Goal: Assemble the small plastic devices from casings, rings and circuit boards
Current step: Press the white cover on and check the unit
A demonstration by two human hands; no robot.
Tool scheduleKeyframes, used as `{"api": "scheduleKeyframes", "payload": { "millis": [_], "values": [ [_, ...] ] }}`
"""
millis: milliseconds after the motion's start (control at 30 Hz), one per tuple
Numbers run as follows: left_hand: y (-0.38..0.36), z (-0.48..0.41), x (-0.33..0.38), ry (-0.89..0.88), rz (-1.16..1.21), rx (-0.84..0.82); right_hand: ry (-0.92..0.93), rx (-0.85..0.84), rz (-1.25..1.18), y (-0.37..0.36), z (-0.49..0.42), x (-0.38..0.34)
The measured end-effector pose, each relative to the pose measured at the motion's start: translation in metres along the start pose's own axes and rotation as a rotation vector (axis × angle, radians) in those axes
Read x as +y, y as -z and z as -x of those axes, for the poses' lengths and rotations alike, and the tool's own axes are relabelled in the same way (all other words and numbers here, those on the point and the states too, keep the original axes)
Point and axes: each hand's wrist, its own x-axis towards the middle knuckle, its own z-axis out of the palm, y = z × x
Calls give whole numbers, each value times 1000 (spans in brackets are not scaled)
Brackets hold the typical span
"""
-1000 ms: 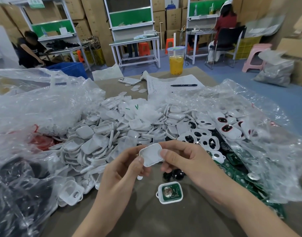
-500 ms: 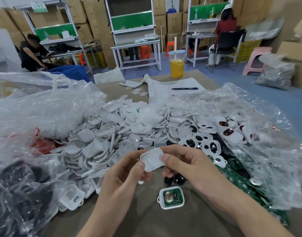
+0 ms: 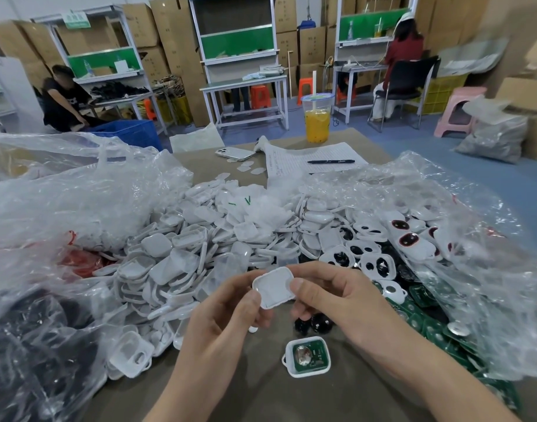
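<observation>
Both hands, left hand (image 3: 227, 318) and right hand (image 3: 337, 300), are pinching one white casing (image 3: 274, 287) mid-table. Near it, a board-loaded base (image 3: 307, 356) is waiting uncapped; the far pile of casings (image 3: 182, 251) remains unassembled.

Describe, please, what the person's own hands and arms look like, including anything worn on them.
The left hand and right hand are bare: no gloves, rings or wristbands show. The thumbnails look short and unpainted. The left forearm and right forearm are uncovered down to the frame's edge, with no sleeve, watch or cable in view.
</observation>
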Motion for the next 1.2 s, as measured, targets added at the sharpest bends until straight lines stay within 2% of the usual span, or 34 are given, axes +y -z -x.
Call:
{"api": "scheduleKeyframes", "payload": {
  "millis": [233,533,833,1033,1200],
  "values": [
    [-3,1,1,-24,21,-27,22,41,90,2,0,0],
    [-2,4,-1,-35,-120,-36,89,107,287,0,1,7],
    [-1,7,-6,-12,-152,-58,99,106,302,4,-1,6],
    [-1,5,-3,-60,-200,-14,4,13,275,4,5,-2],
    [-1,6,-2,-78,-242,1,-13,33,222,4,3,-3]
  ]
}}
